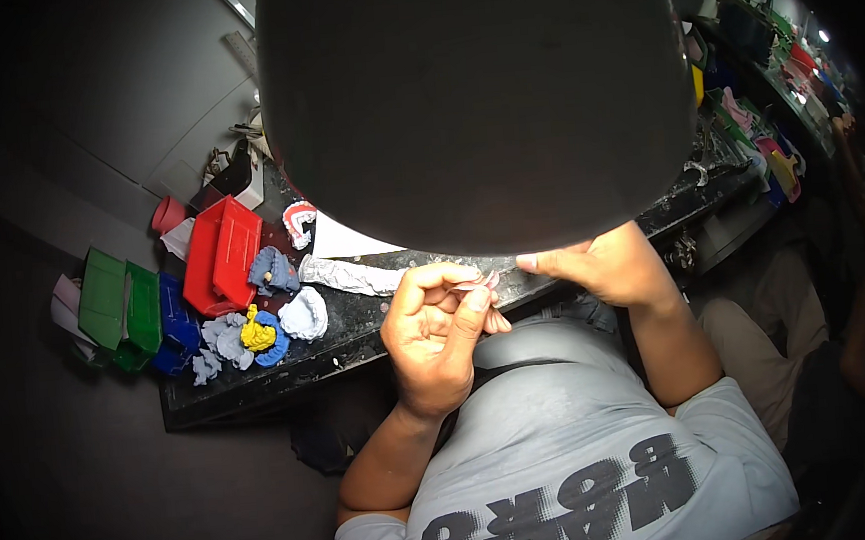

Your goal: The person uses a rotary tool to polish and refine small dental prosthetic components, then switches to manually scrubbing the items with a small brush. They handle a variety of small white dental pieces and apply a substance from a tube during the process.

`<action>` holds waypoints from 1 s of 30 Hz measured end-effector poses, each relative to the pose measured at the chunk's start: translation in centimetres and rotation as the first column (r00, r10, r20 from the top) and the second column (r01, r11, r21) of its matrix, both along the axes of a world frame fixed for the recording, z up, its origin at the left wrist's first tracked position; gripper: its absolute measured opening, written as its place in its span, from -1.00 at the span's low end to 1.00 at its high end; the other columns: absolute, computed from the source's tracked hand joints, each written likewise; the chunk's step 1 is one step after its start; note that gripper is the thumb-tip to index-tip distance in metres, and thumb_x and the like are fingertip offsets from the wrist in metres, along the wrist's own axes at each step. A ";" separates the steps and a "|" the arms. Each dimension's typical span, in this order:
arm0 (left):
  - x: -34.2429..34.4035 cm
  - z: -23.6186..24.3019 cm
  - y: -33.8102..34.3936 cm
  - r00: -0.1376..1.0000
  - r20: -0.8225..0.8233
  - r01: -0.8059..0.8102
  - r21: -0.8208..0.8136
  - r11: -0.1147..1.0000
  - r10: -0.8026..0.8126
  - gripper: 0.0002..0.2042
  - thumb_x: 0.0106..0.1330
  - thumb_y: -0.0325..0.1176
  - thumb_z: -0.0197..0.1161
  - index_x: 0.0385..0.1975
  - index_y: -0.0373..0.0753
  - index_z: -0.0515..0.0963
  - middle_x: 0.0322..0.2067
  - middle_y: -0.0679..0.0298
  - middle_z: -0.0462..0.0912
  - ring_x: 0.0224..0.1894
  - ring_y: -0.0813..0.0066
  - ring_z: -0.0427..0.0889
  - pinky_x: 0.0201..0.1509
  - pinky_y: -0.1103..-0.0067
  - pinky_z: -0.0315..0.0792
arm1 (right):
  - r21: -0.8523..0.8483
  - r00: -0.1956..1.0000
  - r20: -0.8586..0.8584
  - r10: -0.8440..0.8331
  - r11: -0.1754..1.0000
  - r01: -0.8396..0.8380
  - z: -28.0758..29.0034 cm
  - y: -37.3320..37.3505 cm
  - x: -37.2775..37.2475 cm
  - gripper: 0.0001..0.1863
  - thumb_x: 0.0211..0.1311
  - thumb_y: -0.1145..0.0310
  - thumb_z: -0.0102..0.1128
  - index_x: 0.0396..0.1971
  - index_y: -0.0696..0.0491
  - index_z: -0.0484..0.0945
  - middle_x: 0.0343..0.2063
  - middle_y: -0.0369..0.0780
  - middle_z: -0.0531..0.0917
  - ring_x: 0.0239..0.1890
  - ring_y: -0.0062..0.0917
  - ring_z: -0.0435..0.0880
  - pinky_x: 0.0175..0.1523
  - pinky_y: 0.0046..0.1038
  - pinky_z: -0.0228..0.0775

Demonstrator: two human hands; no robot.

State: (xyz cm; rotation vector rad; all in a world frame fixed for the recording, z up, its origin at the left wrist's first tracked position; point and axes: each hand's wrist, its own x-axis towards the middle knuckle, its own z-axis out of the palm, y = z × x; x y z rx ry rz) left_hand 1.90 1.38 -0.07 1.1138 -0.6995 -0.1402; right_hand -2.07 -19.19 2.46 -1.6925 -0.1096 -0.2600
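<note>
My left hand (428, 346) is raised at the bench edge, thumb and index finger pinched on a small curved pink piece (481, 282). My right hand (613, 272) is just to its right with the thumb stretched toward that piece; its other fingers are mostly hidden by a big dark overhead shape (471, 97). Behind my left hand lies a long crumpled whitish bundle (348, 274). To the left on the bench are a white cast (303, 314), yellow and blue moulded pieces (257, 329), grey pieces (227, 340) and a red-and-white arch-shaped piece (298, 222).
The dark bench (348, 346) runs diagonally across. Red (218, 250), green (103, 293) and blue (174, 328) bins stand at its left, with a pink cup (168, 213). More bins (759, 137) fill the right side. Another person's legs (759, 347) and arm (863, 330) are at the right.
</note>
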 end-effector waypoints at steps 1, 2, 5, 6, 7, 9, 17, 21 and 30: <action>0.1 -0.1 0.0 1.000 -0.006 0.000 -0.026 1.000 0.000 -0.84 0.43 -0.60 0.12 -0.05 -0.39 0.39 -0.34 0.07 0.61 -0.45 0.50 0.59 -0.32 0.49 0.64 | -0.232 0.980 0.128 -0.151 0.956 0.178 -0.1 -0.7 0.1 -0.88 0.18 0.48 0.38 -0.32 0.19 0.73 -0.48 -0.25 0.72 -0.59 -0.75 0.48 -0.45 -0.62 0.35; 0.2 0.0 0.0 1.000 -0.024 -0.003 -0.038 0.999 0.002 -0.86 0.46 -0.57 0.11 -0.07 -0.39 0.39 -0.35 0.08 0.60 -0.48 0.51 0.56 -0.34 0.46 0.64 | -0.349 0.959 0.194 -0.208 0.899 0.265 -0.4 -1.3 0.2 -0.89 0.15 0.48 0.38 -0.33 0.18 0.73 -0.48 -0.22 0.71 -0.57 -0.65 0.52 -0.41 -0.55 0.38; 0.3 -0.1 -0.1 0.999 -0.037 0.016 -0.074 0.997 -0.018 -0.86 0.47 -0.53 0.13 -0.07 -0.38 0.39 -0.36 0.09 0.59 -0.48 0.51 0.56 -0.36 0.45 0.64 | -0.505 0.926 0.272 -0.261 0.781 0.368 -1.5 -1.7 0.5 -0.89 0.11 0.46 0.39 -0.36 0.15 0.73 -0.45 -0.17 0.69 -0.46 -0.44 0.59 -0.30 -0.43 0.45; 0.2 0.0 -0.2 1.000 -0.028 0.004 -0.076 0.997 -0.006 -0.87 0.47 -0.50 0.13 -0.09 -0.37 0.38 -0.38 0.10 0.58 -0.49 0.52 0.54 -0.39 0.46 0.63 | -0.551 0.922 0.286 -0.263 0.741 0.383 -1.8 -1.7 0.6 -0.89 0.09 0.44 0.40 -0.37 0.13 0.73 -0.44 -0.16 0.68 -0.38 -0.33 0.62 -0.22 -0.37 0.48; 0.1 0.1 -0.2 1.000 -0.030 0.005 -0.076 0.997 -0.008 -0.87 0.47 -0.50 0.13 -0.09 -0.37 0.38 -0.38 0.10 0.58 -0.49 0.52 0.54 -0.39 0.46 0.63 | -0.552 0.922 0.284 -0.264 0.741 0.383 -2.2 -1.7 0.8 -0.89 0.09 0.44 0.40 -0.37 0.13 0.73 -0.44 -0.16 0.68 -0.38 -0.33 0.62 -0.22 -0.37 0.48; 0.0 0.2 -0.1 1.000 -0.018 -0.017 -0.087 0.996 0.015 -0.85 0.48 -0.48 0.14 -0.08 -0.39 0.41 -0.38 0.11 0.57 -0.51 0.55 0.51 -0.41 0.48 0.62 | -0.566 0.878 0.352 -0.326 0.673 0.477 -2.8 -1.4 1.1 -0.89 0.09 0.41 0.40 -0.41 0.12 0.72 -0.44 -0.19 0.67 -0.26 -0.29 0.62 -0.11 -0.31 0.50; -1.0 0.8 0.5 1.000 -0.012 -0.023 -0.109 0.994 0.022 -0.82 0.47 -0.50 0.15 -0.05 -0.46 0.44 -0.34 0.09 0.60 -0.47 0.54 0.54 -0.35 0.54 0.59 | -0.658 0.894 0.407 -0.187 0.619 0.429 -2.1 -0.3 2.3 -0.85 0.08 0.39 0.39 -0.36 0.12 0.70 -0.35 -0.23 0.64 -0.17 -0.30 0.59 -0.08 -0.30 0.51; -1.3 0.8 0.7 0.998 0.048 -0.026 -0.123 0.992 0.032 -0.79 0.47 -0.48 0.16 -0.02 -0.47 0.43 -0.29 0.06 0.61 -0.43 0.55 0.54 -0.30 0.53 0.60 | -0.597 0.885 0.432 -0.172 0.682 0.423 -1.6 -0.2 2.2 -0.88 0.11 0.49 0.34 -0.35 0.18 0.63 -0.34 -0.16 0.63 -0.16 -0.24 0.58 -0.06 -0.26 0.49; -1.4 1.1 0.8 0.994 0.097 -0.039 -0.108 0.993 0.050 -0.77 0.46 -0.48 0.16 0.00 -0.48 0.42 -0.27 0.03 0.60 -0.42 0.55 0.54 -0.28 0.52 0.60 | -0.488 0.892 0.400 -0.210 0.775 0.402 -0.4 -0.6 0.5 -0.93 0.20 0.57 0.27 -0.36 0.19 0.54 -0.45 -0.23 0.59 -0.37 -0.48 0.58 -0.23 -0.44 0.41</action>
